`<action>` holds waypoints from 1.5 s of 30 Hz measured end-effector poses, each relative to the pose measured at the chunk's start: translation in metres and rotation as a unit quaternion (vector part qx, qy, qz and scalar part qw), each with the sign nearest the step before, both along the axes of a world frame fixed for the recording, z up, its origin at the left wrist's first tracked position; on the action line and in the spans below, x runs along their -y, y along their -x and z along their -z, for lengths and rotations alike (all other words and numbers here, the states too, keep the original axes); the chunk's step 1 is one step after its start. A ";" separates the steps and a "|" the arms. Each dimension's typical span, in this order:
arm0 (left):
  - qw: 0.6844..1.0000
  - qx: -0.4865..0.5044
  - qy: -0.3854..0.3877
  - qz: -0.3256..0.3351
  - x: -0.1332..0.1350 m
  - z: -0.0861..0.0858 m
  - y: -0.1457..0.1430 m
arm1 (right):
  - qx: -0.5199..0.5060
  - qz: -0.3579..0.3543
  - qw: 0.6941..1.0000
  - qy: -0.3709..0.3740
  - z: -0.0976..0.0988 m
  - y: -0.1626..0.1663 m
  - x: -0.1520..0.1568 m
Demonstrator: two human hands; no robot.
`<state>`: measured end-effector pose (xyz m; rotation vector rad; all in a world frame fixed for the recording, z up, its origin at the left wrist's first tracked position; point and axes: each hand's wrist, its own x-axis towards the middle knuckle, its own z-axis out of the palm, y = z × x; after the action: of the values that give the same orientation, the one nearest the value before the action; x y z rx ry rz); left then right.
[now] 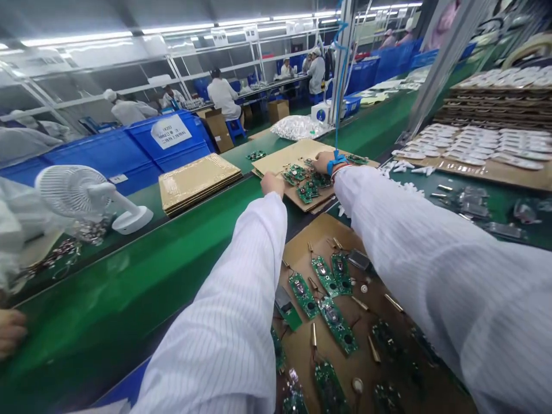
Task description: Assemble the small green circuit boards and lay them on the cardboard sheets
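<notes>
A worker in a white striped anti-static coat stretched both arms across the green conveyor belt (129, 287) toward a far cardboard tray (280, 158) of green circuit boards (308, 187). The left hand (272, 184) rested at the tray's near-left edge, fingers curled over the cardboard; whether they pinched it or merely touched could not be told. The right hand (324, 162), a blue wrist strap (335, 164) at its cuff with a blue coiled cord (340, 86) rising from it, lay flat on the tray's far part, fingers spread low among the boards, holding nothing that could be made out. The cluster of boards sat between the two hands, just right of the left and just nearer than the right, so the right hand was the closer. The tray's long side ran from near left to far right, slanting across the belt.

Nearer the worker, a second cardboard sheet (314, 230) carried more circuit boards (328, 276), lying mostly lengthwise away from the viewer, with small brass-coloured pins (313, 334) scattered among them. On the left stood a white desk fan (86, 195), a stack of gold-coloured trays (198, 181) and blue plastic crates (129, 149), one bearing a white paper label (171, 132) whose printing was too small to read. Another person's hand (11, 330) showed at the near-left edge.
</notes>
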<state>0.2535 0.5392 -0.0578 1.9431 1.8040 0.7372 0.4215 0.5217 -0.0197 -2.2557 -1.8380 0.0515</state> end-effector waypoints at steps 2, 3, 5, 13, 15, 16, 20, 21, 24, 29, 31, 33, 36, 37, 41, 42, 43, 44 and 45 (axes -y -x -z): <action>0.999 -0.025 0.001 0.029 0.006 -0.007 0.002 | 0.000 -0.008 1.000 0.001 -0.007 0.002 0.009; 0.998 -0.037 0.004 0.046 0.012 -0.013 0.006 | -0.001 -0.017 1.000 -0.004 -0.013 0.005 0.018; 0.994 -0.064 0.018 0.087 0.031 -0.030 0.017 | -0.004 -0.055 0.998 -0.013 -0.027 0.016 0.045; 0.952 -0.163 0.078 0.248 0.222 -0.110 0.129 | -0.116 -0.327 0.934 0.081 -0.059 0.111 0.251; 0.942 -0.185 0.098 0.264 0.289 -0.116 0.168 | -0.157 -0.369 0.906 0.139 -0.055 0.136 0.305; 0.938 -0.198 0.109 0.262 0.323 -0.116 0.189 | -0.168 -0.380 0.895 0.164 -0.052 0.148 0.330; 0.937 -0.248 0.149 0.195 0.442 -0.102 0.269 | -0.181 -0.412 0.863 0.229 -0.026 0.192 0.412; 0.937 -0.256 0.156 0.178 0.466 -0.095 0.284 | -0.178 -0.416 0.861 0.233 -0.017 0.204 0.428; 0.942 -0.270 0.157 0.123 0.518 -0.069 0.310 | -0.165 -0.418 0.866 0.222 0.008 0.242 0.470; 0.947 -0.308 0.094 0.001 0.541 -0.024 0.304 | -0.146 -0.370 0.896 0.196 0.033 0.295 0.505; 0.944 -0.321 0.072 -0.037 0.538 -0.015 0.299 | -0.144 -0.357 0.905 0.181 0.038 0.302 0.508; 0.942 -0.327 0.056 -0.051 0.534 -0.011 0.297 | -0.155 -0.355 0.908 0.162 0.040 0.298 0.507; 0.944 -0.325 0.044 -0.047 0.530 -0.010 0.296 | -0.195 -0.354 0.909 0.107 0.039 0.281 0.505; 0.945 -0.322 0.041 -0.046 0.529 -0.010 0.296 | -0.223 -0.356 0.905 0.063 0.038 0.275 0.505; 0.952 -0.301 0.036 -0.035 0.524 -0.010 0.295 | -0.321 -0.356 0.861 -0.170 0.030 0.257 0.511; 0.955 -0.292 0.037 -0.031 0.523 -0.010 0.294 | -0.324 -0.350 0.854 -0.209 0.027 0.254 0.512; 0.958 -0.282 0.037 -0.026 0.522 -0.011 0.294 | -0.323 -0.343 0.849 -0.239 0.025 0.252 0.513; 0.962 -0.271 0.038 -0.021 0.521 -0.011 0.293 | -0.322 -0.336 0.846 -0.260 0.022 0.251 0.513; 0.965 -0.258 0.038 -0.018 0.520 -0.011 0.293 | -0.322 -0.330 0.843 -0.277 0.019 0.249 0.514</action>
<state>-0.0391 0.0197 -0.0471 2.1957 2.1194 0.1660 0.1722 0.0081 -0.0389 -0.9744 -1.8104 0.3065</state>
